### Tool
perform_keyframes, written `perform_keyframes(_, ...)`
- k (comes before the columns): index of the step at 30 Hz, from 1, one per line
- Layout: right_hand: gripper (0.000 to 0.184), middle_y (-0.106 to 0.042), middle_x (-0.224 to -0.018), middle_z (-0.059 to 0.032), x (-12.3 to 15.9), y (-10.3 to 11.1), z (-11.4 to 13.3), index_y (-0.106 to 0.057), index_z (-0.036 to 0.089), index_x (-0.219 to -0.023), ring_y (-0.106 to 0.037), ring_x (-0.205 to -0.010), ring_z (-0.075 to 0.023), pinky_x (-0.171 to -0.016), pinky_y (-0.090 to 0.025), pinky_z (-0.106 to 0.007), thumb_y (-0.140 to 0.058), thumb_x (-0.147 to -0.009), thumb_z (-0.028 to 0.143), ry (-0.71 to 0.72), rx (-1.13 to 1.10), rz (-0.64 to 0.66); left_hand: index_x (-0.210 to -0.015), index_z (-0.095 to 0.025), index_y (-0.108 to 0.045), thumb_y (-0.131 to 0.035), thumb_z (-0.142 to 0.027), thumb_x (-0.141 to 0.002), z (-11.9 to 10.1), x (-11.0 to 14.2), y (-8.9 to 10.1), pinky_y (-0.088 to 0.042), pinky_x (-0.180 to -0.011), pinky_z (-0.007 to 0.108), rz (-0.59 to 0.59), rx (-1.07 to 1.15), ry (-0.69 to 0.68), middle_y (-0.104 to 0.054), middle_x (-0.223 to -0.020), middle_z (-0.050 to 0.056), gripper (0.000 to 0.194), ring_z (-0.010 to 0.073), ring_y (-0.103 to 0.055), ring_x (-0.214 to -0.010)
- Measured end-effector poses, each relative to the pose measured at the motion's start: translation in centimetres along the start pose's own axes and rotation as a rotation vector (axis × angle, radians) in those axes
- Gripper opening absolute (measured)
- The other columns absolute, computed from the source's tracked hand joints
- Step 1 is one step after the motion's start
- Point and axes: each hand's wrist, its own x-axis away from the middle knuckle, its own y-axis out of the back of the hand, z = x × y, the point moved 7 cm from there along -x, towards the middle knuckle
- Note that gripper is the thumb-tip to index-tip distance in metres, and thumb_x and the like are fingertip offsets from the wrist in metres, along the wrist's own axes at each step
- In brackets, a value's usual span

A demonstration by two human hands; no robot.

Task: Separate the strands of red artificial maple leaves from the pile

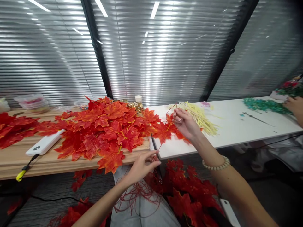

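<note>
My right hand (185,123) is raised over the white table's near edge and pinches a thin red stem (165,135) close to an orange-red fake maple leaf (163,130). My left hand (142,165) sits lower, below the table edge, and pinches the other end of the same stem. A big heap of red and orange maple leaves (104,129) covers the wooden table (14,157) to the left. More leaves (187,189) and loose red stems (136,194) lie on my lap.
A white power bank (44,143) with a yellow-tipped cable lies on the wooden table. Pale yellow strands (201,118) and green foliage (262,105) lie on the white table (236,126). Another person's hand (294,105) is at the far right. Plastic tubs (33,102) stand at the back left.
</note>
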Motion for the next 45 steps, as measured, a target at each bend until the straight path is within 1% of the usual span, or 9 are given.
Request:
perform_keyframes(4, 0.024, -0.059, -0.065, 0.0051, -0.2, 1.5, -1.6, -0.06, 0.015, -0.073, -0.046, -0.048, -0.0016, -0.046, -0.041, -0.011, -0.082, -0.067, 0.024, -0.041, 0.047, -0.041, -0.111, -0.014, -0.065, -0.067, -0.031, -0.077, 0.8, 0.8, 0.4, -0.046, -0.064, 0.026, -0.086, 0.035, 0.012, -0.066, -0.08, 0.004, 0.038, 0.0168, -0.059, -0.07)
perform_keyframes(10, 0.017, -0.062, -0.07, 0.0034, 0.3, 2.1, -4.0, -0.06, 0.013, -0.082, -0.053, -0.051, -0.0054, -0.047, -0.043, -0.016, -0.072, -0.079, 0.025, -0.076, 0.156, -0.037, -0.096, -0.013, -0.07, -0.057, -0.031, -0.082, 2.1, 1.7, 0.3, -0.047, -0.059, 0.026, -0.118, 0.08, 0.042, -0.067, -0.076, 0.005, 0.026, 0.0162, -0.059, -0.061)
perform_keyframes(14, 0.025, -0.064, -0.066, 0.0029, 0.8, 1.4, -4.5, -0.061, 0.016, -0.078, -0.053, -0.048, -0.0058, -0.046, -0.043, -0.017, -0.078, -0.072, 0.034, -0.093, 0.246, 0.001, -0.091, -0.014, -0.072, -0.052, -0.029, -0.086, 2.5, 2.0, 0.5, -0.046, -0.058, 0.026, -0.121, 0.071, 0.042, -0.064, -0.067, 0.004, 0.026, 0.0161, -0.059, -0.058)
perform_keyframes(20, 0.029, -0.065, -0.065, 0.003, 1.5, 0.7, -5.3, -0.059, 0.018, -0.076, -0.058, -0.047, -0.0067, -0.047, -0.046, -0.017, -0.078, -0.071, 0.04, -0.111, 0.336, 0.06, -0.094, -0.015, -0.071, -0.055, -0.028, -0.085, 2.1, 1.8, 0.4, -0.048, -0.061, 0.026, -0.115, 0.071, 0.037, -0.065, -0.082, 0.006, 0.023, 0.0163, -0.062, -0.064)
perform_keyframes(25, 0.032, -0.068, -0.068, 0.0008, 2.5, -0.3, -6.5, -0.057, 0.017, -0.077, -0.063, -0.05, -0.0099, -0.049, -0.05, -0.02, -0.076, -0.073, 0.043, -0.162, 0.357, 0.145, -0.089, -0.015, -0.07, -0.055, -0.03, -0.085, 2.2, 1.9, -0.3, -0.053, -0.069, 0.03, -0.105, 0.082, 0.042, -0.063, -0.082, 0.006, 0.021, 0.0178, -0.063, -0.071)
perform_keyframes(32, 0.034, -0.07, -0.072, -0.003, 4.0, -2.2, -8.1, -0.056, 0.016, -0.077, -0.07, -0.059, -0.0151, -0.056, -0.055, -0.023, -0.076, -0.073, 0.044, -0.275, 0.289, 0.281, -0.09, -0.016, -0.057, -0.042, -0.032, -0.09, 3.3, 2.2, -1.7, -0.056, -0.054, 0.028, -0.057, 0.117, 0.08, -0.055, -0.085, 0.004, 0.022, 0.0148, -0.065, -0.06)
perform_keyframes(35, 0.033, -0.07, -0.073, -0.0015, 3.9, -2.0, -7.8, -0.056, 0.018, -0.078, -0.071, -0.062, -0.0151, -0.059, -0.056, -0.024, -0.077, -0.073, 0.043, -0.27, 0.223, 0.265, -0.084, -0.017, -0.052, -0.037, -0.027, -0.092, 2.9, 2.6, -1.8, -0.053, -0.055, 0.026, -0.04, 0.053, 0.037, -0.052, -0.083, 0.002, 0.02, 0.0125, -0.062, -0.057)
perform_keyframes(40, 0.032, -0.067, -0.074, 0.0047, 2.3, 0.5, -5.7, -0.056, 0.021, -0.079, -0.068, -0.063, -0.0085, -0.062, -0.056, -0.017, -0.08, -0.071, 0.04, -0.167, 0.119, 0.119, -0.075, -0.017, -0.051, -0.029, -0.023, -0.094, 2.4, 3.7, -1.8, -0.05, -0.068, 0.027, 0.014, -0.129, -0.045, -0.054, -0.085, 0.004, 0.03, 0.0148, -0.059, -0.072)
perform_keyframes(45, 0.031, -0.065, -0.072, 0.0052, 1.8, 2.5, -3.4, -0.058, 0.02, -0.076, -0.066, -0.06, -0.0072, -0.059, -0.055, -0.015, -0.084, -0.066, 0.035, -0.127, 0.1, 0.026, -0.08, -0.018, -0.059, -0.047, -0.025, -0.09, 4.3, 5.1, -2.7, -0.047, -0.081, 0.034, 0.126, -0.424, -0.091, -0.062, -0.085, 0.005, 0.017, 0.0202, -0.059, -0.082)
